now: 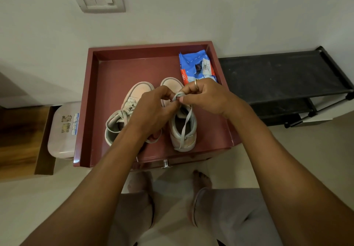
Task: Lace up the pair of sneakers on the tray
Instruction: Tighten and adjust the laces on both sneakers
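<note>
We work over a maroon tray (90, 100) with a raised rim, its far edge against the wall (210, 15). The two sneakers stand side by side in its near half, toes pointing at the wall. The left sneaker (122, 119) shows crossed lacing. The right sneaker (183, 136) sits with its heel just short of the near rim.

Our left hand (153, 109) and right hand (206, 96) meet above the right sneaker's tongue. The fingers of both are curled, pinching a small loop of the grey lace (184, 125), and its tail trails over the shoe's opening to the heel.

Bare tray floor lies beyond the toes and left of the left sneaker. A blue packet (193, 65) fills the far right corner, close behind our right hand. A black shoe rack (277, 77) stands beside the right rim, and a pale lidded bin (63, 130) beside the left.
</note>
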Motion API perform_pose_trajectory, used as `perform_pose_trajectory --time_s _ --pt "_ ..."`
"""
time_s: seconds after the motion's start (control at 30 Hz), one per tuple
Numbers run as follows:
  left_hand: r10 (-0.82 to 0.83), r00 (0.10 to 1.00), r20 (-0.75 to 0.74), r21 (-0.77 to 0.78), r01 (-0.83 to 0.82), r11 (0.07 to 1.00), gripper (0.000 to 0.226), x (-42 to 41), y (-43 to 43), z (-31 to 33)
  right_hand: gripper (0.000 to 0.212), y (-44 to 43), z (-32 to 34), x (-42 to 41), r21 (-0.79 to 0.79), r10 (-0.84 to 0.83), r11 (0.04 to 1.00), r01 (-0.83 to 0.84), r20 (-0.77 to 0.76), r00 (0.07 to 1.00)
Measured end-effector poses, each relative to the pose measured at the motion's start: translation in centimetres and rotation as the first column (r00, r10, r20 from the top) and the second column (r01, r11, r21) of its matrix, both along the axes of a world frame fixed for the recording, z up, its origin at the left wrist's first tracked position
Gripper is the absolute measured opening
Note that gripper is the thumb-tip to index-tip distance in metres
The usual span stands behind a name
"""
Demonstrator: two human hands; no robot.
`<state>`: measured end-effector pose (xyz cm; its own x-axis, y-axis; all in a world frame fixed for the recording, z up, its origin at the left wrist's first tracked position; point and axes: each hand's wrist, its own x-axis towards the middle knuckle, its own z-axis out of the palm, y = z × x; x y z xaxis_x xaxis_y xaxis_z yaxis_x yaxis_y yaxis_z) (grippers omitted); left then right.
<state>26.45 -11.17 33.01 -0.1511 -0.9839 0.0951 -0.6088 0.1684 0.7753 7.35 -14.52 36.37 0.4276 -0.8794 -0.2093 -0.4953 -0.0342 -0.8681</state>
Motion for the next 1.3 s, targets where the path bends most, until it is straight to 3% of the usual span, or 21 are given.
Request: perform_pose_trajectory --time_s 0.2,0.4,0.53,0.7,0.83,0.93,1.1,1.3 --pt "0.064 0.997 -0.036 -0.096 -0.068 0.993 0.013 0.0 -0.4 -0.2 0.023 0.4 0.6 0.0 -0.077 0.0 0.997 -0.006 -0.074 0.997" --pt "0.16 0.978 0.135 -0.117 -0.145 0.982 0.021 0.0 -0.3 0.0 0.022 0.2 0.0 0.5 -0.215 -0.079 0.976 0.046 -0.147 0.986" --pt "0.175 0.951 0.256 -0.13 -0.146 0.981 0.038 0.5 -0.6 0.5 0.018 0.1 -0.4 0.4 -0.218 -0.141 0.971 0.101 -0.176 0.974" --pt "0.108 0.973 0.204 -0.058 -0.098 0.994 0.031 0.8 -0.6 1.6 0.021 -0.1 -0.1 0.0 -0.166 -0.221 0.966 0.2 -0.117 0.968" --pt "0.165 0.972 0.165 -0.072 -0.154 0.985 0.041 1.1 -0.8 2.0 0.024 0.0 0.4 0.1 -0.116 -0.224 0.97 0.214 -0.08 0.971" --pt "0.231 0.928 0.291 -0.028 -0.233 0.972 0.048 1.9 -1.0 1.9 0.024 -0.2 0.6 -0.8 -0.089 -0.246 0.968 0.235 -0.147 0.958" --pt "0.183 0.812 0.555 0.179 -0.331 0.927 0.041 4.3 -0.7 1.5 0.018 0.0 -0.4 -3.7 0.048 -0.208 0.969 0.242 -0.371 0.905" --pt "0.263 0.748 0.609 0.027 -0.351 0.936 0.03 3.1 -0.4 1.5 0.021 0.2 -1.8 -2.7 -0.019 -0.209 0.975 0.223 -0.432 0.877"
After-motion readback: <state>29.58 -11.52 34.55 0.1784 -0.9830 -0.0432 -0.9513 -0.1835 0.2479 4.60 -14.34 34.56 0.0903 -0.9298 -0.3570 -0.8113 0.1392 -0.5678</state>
